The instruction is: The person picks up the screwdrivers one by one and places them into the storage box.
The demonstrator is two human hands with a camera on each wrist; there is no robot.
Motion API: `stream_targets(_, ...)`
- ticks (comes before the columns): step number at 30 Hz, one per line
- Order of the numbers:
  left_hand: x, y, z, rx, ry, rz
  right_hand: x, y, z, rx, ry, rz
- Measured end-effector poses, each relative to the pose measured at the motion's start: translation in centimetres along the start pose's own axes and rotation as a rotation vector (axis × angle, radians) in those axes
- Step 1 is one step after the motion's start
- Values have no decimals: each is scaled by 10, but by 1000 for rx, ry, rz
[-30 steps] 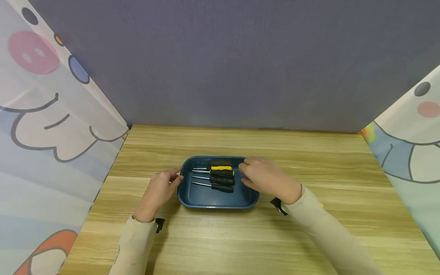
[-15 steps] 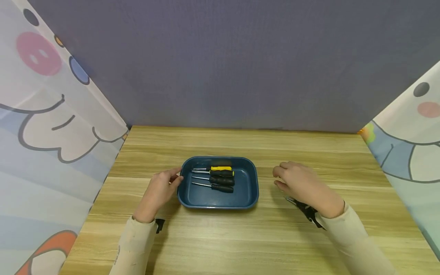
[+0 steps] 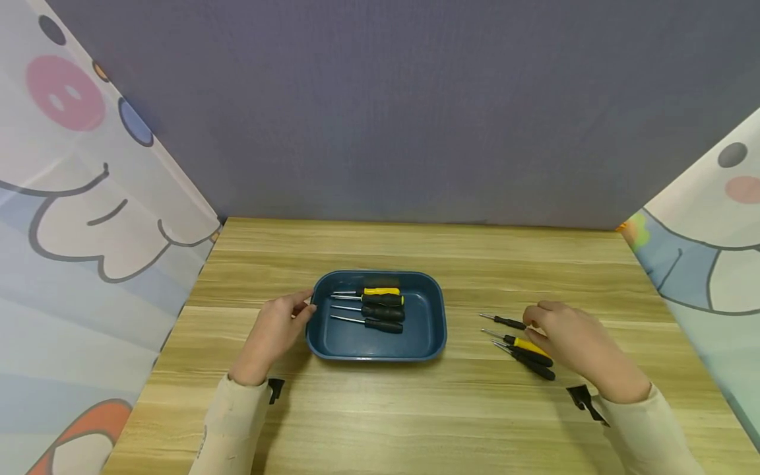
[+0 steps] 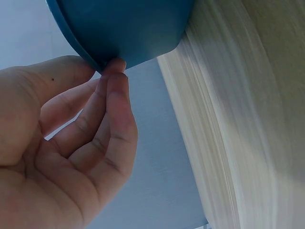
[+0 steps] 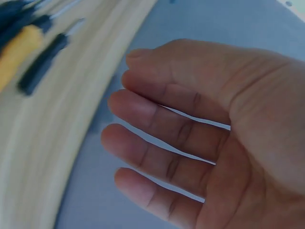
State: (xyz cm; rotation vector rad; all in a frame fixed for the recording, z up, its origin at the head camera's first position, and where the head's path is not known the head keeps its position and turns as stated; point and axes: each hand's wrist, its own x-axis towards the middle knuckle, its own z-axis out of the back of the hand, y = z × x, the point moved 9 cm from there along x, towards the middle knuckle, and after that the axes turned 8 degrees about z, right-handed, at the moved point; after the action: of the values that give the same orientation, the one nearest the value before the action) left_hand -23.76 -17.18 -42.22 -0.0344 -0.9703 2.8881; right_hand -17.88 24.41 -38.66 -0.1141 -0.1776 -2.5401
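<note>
My left hand [image 3: 278, 324] pinches the left rim of a dark blue tray [image 3: 374, 358]; the left wrist view shows thumb and fingertips meeting at the tray's edge [image 4: 71, 33]. Inside lie several screwdrivers in a row, shafts pointing left: a yellow-handled screwdriver [image 3: 382, 291] at the back, black-handled screwdrivers [image 3: 384, 326] in front. My right hand [image 3: 576, 340] hovers over the right side of the table, nothing in its loosely bent fingers. Below and left of it lie a small black screwdriver [image 3: 509, 322], a yellow-and-black screwdriver [image 3: 530, 346] and black-handled screwdrivers [image 3: 537, 367].
The wood-grain table [image 3: 380, 422] carries everything. A grey-purple panel [image 3: 380, 119] stands along its back edge. Cartoon-printed curtains hang at the left [image 3: 83, 231] and right [image 3: 718, 264] sides.
My right hand has moved from the tray's right end out to the right, uncovering the screwdrivers on the table. The left hand, tray and screwdrivers in it stay put.
</note>
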Motion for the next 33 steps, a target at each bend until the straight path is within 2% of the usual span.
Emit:
stream_targets(4, 0, 1, 0, 1, 0, 3, -12, -11, -12, 6, 23, -38)
stream_targets(10, 0, 2, 0, 10, 4, 7, -21, -22, -36, 63, 138, -118)
stream_targets(18, 0, 1, 0, 13, 8, 7, -25, -30, -60, 148, 239, -132)
stream_targets(33, 0, -1, 1, 23, -6, -12, -22, -34, -63, 153, 215, -107)
